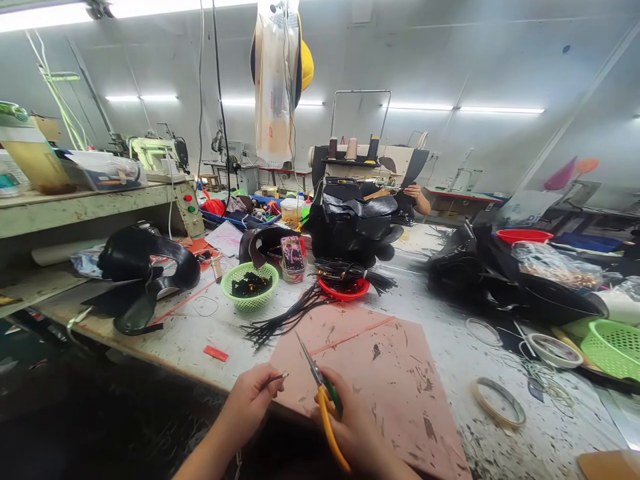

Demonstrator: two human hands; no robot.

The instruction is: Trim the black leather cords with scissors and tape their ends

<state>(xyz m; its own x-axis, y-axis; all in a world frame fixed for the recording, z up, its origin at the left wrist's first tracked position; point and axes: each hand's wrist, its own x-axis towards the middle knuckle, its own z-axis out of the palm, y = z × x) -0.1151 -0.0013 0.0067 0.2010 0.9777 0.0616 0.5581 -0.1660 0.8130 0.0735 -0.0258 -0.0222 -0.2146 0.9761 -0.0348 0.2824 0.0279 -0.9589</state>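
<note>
My left hand (250, 399) is closed in a pinch around a thin dark strip (273, 381), whose short end pokes out toward the right. In my right hand (350, 417) is a pair of scissors (314, 365) with orange and green handles, blades pointing up and away, a little to the right of the strip. Under both hands lies a pinkish sheet (350, 363) with dark stains. Beyond it, a bundle of thin black cords (287, 319) trails across the table beside a red basket (345, 293). A green basket (250, 303) holds small black pieces.
A phone (293, 255) leans on a jar behind the baskets. Black leather pieces lie at left (145, 267) and are stacked in the middle (355, 227). Tape rolls (499, 402) sit at right. Across the table, another person's hand (417, 197) is beside a sewing machine.
</note>
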